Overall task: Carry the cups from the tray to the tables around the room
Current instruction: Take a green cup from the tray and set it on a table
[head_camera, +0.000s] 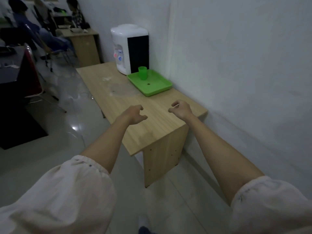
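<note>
One green cup (143,73) stands upright at the far end of a green tray (158,86) on a long light-wood table (152,119). A small dark spot lies on the tray's floor. My left hand (134,114) hovers over the table's near part, fingers curled and apart, holding nothing. My right hand (180,108) hovers beside it to the right, also empty with loosely curled fingers. Both hands are well short of the tray, with bare tabletop between.
A white water dispenser (129,48) stands behind the tray against the white wall. A dark table (10,68) and chair stand at the left across glossy floor. A wooden desk (84,44) with seated people lies at the far back.
</note>
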